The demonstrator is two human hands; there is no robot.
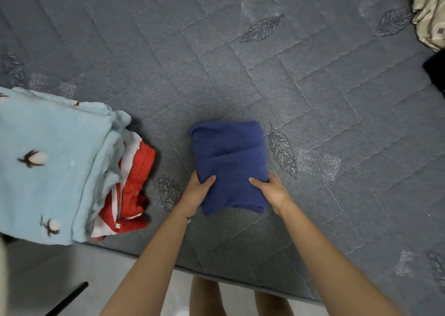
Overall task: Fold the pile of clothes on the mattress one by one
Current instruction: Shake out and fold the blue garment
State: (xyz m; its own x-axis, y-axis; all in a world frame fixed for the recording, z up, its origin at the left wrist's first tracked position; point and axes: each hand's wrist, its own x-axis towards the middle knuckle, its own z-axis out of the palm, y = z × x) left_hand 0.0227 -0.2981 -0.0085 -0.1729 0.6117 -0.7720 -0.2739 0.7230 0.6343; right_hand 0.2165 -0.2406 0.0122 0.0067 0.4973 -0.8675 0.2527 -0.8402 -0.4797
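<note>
Left thumb (209, 180): Lay flat across the top of the blue garment (228, 156); the other fingers were tucked under its left edge and hidden, clamping the cloth.
Right thumb (255, 181): Pressed on top in the same way, with the rest of the fingers out of sight round the right edge.
Left hand (195, 194): Gripped the near left corner of the fold; a thin bracelet (186, 218) circled the wrist.
Right hand (272, 193): Gripped the near right side, level with its partner.
Blue garment: Folded into a compact rectangle, it lay close to the near edge of the mattress (277, 79), its near end held between both hands.
Left of the hands: A light-blue fleece (48, 152) printed with cotton bolls lay over a red-and-white garment (136, 183), apart from the blue one.
Mattress: Grey, quilted, stitched with leaf motifs.
Far right: A crumpled beige cloth (431, 10) sat in the top corner, with a dark item (436, 72) below it at the frame edge, too cropped to identify.
Below the mattress: A pale floor (36, 265), the person's bare legs (207, 296) and a black bar (68, 299).
</note>
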